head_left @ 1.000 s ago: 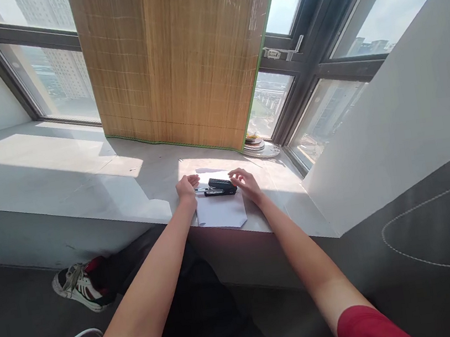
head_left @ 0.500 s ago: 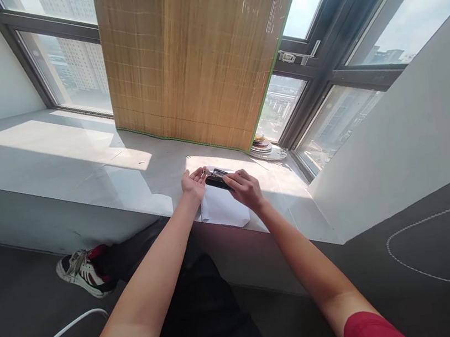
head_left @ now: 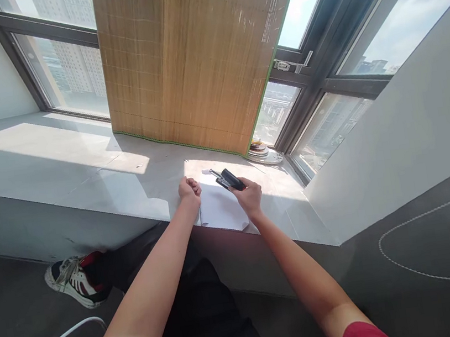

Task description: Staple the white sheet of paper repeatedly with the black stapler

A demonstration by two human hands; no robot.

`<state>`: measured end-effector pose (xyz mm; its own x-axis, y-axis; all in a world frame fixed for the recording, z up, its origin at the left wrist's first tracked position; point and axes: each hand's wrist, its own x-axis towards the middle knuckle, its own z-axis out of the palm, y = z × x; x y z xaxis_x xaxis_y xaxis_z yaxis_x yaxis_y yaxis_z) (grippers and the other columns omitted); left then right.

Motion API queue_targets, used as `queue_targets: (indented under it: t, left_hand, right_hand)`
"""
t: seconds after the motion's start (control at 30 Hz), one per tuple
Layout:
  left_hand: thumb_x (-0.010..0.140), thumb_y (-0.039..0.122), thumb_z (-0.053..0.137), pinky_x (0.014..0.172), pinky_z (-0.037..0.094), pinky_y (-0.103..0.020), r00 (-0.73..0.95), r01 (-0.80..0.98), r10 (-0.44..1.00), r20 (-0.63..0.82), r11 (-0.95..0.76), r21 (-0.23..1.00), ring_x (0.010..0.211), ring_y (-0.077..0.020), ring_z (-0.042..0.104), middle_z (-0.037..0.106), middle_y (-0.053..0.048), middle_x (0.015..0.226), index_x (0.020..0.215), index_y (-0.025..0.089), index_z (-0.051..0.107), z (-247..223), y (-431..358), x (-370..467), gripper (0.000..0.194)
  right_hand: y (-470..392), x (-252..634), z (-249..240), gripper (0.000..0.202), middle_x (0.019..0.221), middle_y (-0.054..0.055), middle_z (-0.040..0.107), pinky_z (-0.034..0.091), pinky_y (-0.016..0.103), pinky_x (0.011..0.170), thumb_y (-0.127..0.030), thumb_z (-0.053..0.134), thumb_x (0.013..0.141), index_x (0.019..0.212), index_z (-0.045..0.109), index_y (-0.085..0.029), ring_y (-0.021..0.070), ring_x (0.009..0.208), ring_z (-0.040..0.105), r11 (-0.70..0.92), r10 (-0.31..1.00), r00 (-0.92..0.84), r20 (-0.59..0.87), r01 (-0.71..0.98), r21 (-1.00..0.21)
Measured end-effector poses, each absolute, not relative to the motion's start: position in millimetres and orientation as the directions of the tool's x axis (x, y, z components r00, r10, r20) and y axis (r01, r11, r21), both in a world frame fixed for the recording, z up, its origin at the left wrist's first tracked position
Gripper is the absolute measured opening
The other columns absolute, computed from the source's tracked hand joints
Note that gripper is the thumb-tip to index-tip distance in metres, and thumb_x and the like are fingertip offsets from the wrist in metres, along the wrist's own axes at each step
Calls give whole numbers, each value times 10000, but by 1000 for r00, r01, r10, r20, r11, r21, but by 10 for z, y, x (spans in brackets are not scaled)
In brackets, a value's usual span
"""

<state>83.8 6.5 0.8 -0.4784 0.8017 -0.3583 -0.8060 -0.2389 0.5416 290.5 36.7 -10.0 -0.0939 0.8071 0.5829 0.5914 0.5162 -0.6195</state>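
Observation:
A black stapler [head_left: 232, 178] with a metal inner part is opened up, its parts spread apart, over the sill. My right hand [head_left: 249, 196] grips it at its near end. To its left, my left hand [head_left: 190, 190] is curled closed; what its fingers hold, if anything, is hidden. White paper [head_left: 220, 208] lies beneath and between both hands at the front edge of the sill. A small pale piece [head_left: 206, 171] rests near the stapler's metal tip.
The pale window sill [head_left: 81, 155] runs across the view. A bamboo blind [head_left: 194, 67] hangs behind the hands. Stacked plates [head_left: 263, 155] stand in the back right corner by the window. A beaded cord [head_left: 415, 270] loops at the right.
My left hand has come away from the stapler and curled closed. The stapler in my right hand has tilted, and its parts are now spread apart.

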Motion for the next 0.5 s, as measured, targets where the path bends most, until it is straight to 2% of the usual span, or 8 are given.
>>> queue_targets:
  t: [0.07, 0.1, 0.17, 0.23, 0.27, 0.33, 0.4, 0.5]
  left_hand:
    - [1081, 247, 438, 376, 293, -243, -426, -812, 855, -296, -216, 543, 373, -84, 224, 289, 61, 514, 643, 242, 432, 48, 34, 862, 438]
    - [1079, 251, 451, 367, 268, -243, -392, -815, 884, -256, -204, 543, 376, -82, 209, 271, 64, 516, 635, 241, 425, 66, 24, 878, 445]
    - [1085, 264, 468, 397, 339, -234, -339, -822, 921, -192, -190, 537, 393, -79, 286, 349, 46, 538, 654, 225, 489, 97, 14, 908, 434]
    - [1099, 292, 473, 547, 523, -250, -328, -823, 928, -177, -189, 535, 473, -94, 478, 524, -6, 618, 742, 197, 613, 120, 17, 932, 395]
    - [1106, 319, 474, 676, 599, -284, -329, -819, 929, -167, -193, 540, 570, -119, 598, 621, -47, 699, 813, 182, 671, 130, 20, 941, 379]
    - [1123, 397, 456, 933, 634, -376, -318, -800, 942, -106, -207, 564, 872, -199, 761, 754, -134, 934, 956, 161, 737, 151, 20, 955, 403]
    - [1139, 479, 400, 1069, 597, -428, -274, -780, 962, -10, -215, 588, 1163, -262, 758, 775, -188, 1185, 1055, 157, 754, 172, 7, 970, 485]
    - [1145, 603, 277, 1100, 585, -442, -183, -755, 979, 91, -199, 625, 1340, -298, 688, 721, -196, 1407, 1138, 162, 759, 203, -37, 986, 654]
  right_hand:
    - [419, 2938, -176, 196, 715, -4, 740, 449, 317, 663, -381, 876, 788, 945, 843, -269, 221, 676, 649, 431, 877, -102, 469, 599, -675]
    - [446, 2958, -208, 203, 698, -10, 730, 439, 310, 652, -391, 894, 770, 926, 845, -272, 218, 668, 645, 409, 893, -114, 436, 611, -677]
    - [487, 2998, -247, 219, 690, -11, 725, 438, 302, 646, -402, 916, 752, 914, 843, -274, 215, 669, 645, 402, 903, -152, 402, 627, -667]
    - [493, 3010, -235, 246, 731, 0, 744, 467, 306, 665, -410, 932, 739, 919, 832, -274, 223, 706, 658, 449, 884, -198, 424, 615, -648]
    - [478, 2994, -206, 268, 782, 16, 762, 492, 319, 687, -419, 936, 741, 938, 826, -274, 235, 748, 669, 490, 858, -204, 471, 599, -633]
    - [418, 2896, -102, 287, 897, 58, 780, 541, 360, 741, -427, 915, 792, 1012, 817, -273, 257, 831, 680, 588, 780, -187, 597, 546, -597]
    - [338, 2710, 38, 220, 958, 84, 772, 570, 390, 778, -403, 844, 892, 1064, 814, -270, 254, 839, 678, 669, 713, -186, 676, 468, -577]
    - [250, 2360, 217, 91, 954, 51, 782, 578, 360, 740, -290, 791, 928, 1005, 834, -268, 205, 745, 670, 724, 690, -346, 635, 319, -612]
